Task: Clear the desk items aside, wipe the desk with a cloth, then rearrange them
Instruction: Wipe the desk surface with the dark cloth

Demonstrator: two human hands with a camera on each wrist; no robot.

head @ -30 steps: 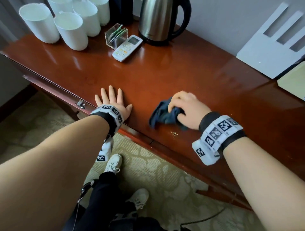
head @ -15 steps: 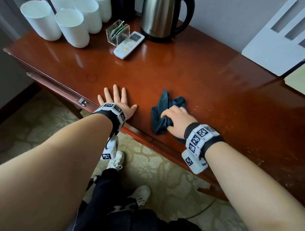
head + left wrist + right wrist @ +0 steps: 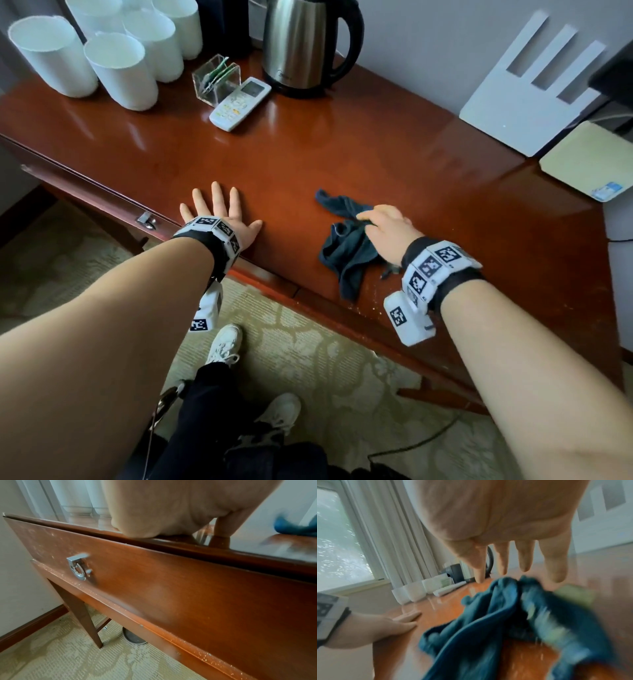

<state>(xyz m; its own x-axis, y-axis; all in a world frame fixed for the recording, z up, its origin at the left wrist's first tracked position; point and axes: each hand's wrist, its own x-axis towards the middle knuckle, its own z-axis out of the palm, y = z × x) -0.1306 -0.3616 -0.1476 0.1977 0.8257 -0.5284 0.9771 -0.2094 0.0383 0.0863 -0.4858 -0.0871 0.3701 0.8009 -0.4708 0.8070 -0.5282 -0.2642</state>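
A dark blue cloth [image 3: 346, 246] lies crumpled on the glossy red-brown desk [image 3: 342, 154], near its front edge. My right hand [image 3: 383, 226] hovers over the cloth's right side. In the right wrist view its fingers [image 3: 523, 561] are straight and spread just above the cloth [image 3: 488, 622], and grip nothing. My left hand [image 3: 219, 212] rests flat on the desk to the left of the cloth, fingers spread, the palm [image 3: 163, 507] on the front edge. The cloth [image 3: 295, 526] shows as a blue blur at the right of the left wrist view.
Several white cups [image 3: 120, 68] stand at the back left. Beside them are a clear holder [image 3: 215, 80], a white remote [image 3: 239, 102] and a steel kettle [image 3: 305, 44]. A white slotted board [image 3: 534, 85] and a cream box [image 3: 589, 161] sit at the back right. A drawer handle [image 3: 78, 568] is under the edge.
My right hand gripped the bunched cloth, slid it left along the front edge, and has now straightened its fingers; the cloth lies looser and more spread. My left hand has stayed flat.
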